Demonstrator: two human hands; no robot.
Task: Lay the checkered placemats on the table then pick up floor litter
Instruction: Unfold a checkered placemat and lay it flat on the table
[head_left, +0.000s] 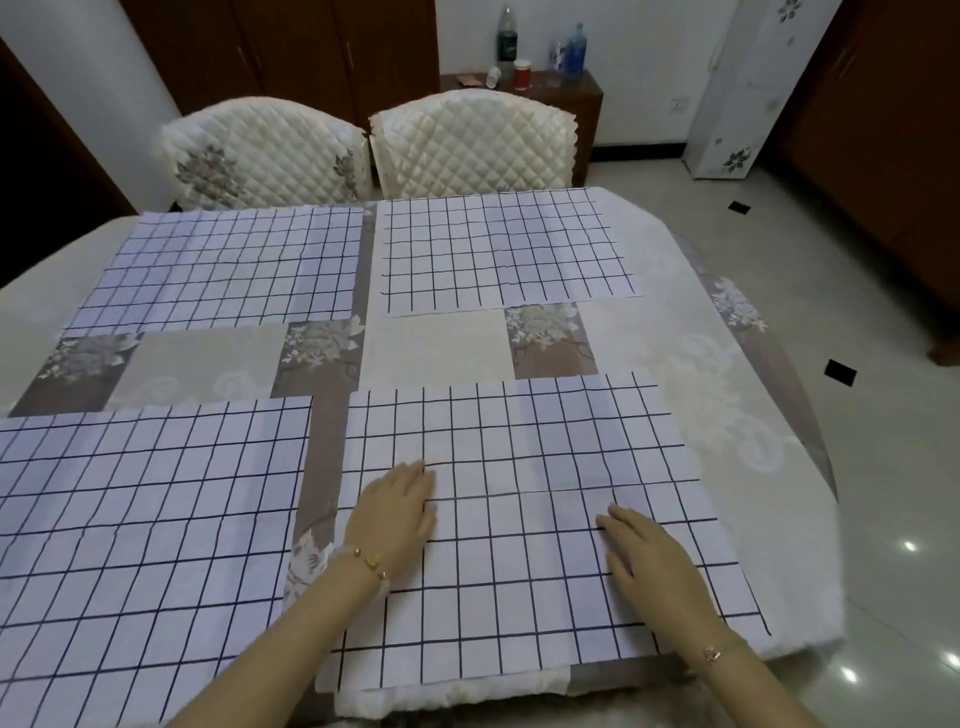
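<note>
Several white checkered placemats with dark grid lines lie flat on the table (727, 364). One placemat (223, 265) is at the far left, one (498, 244) at the far right, one (140, 514) at the near left. The near right placemat (519, 441) has both my hands on it. My left hand (395, 514) rests flat on its left part, fingers straight. My right hand (649, 566) lies flat on its right part, fingers straight. No floor litter shows.
Two quilted white chairs (467, 140) stand at the table's far side. A low wooden cabinet (582, 98) behind holds bottles and a cup. A white fridge (737, 104) stands at the right. Glossy tiled floor (883, 519) runs along the table's right side.
</note>
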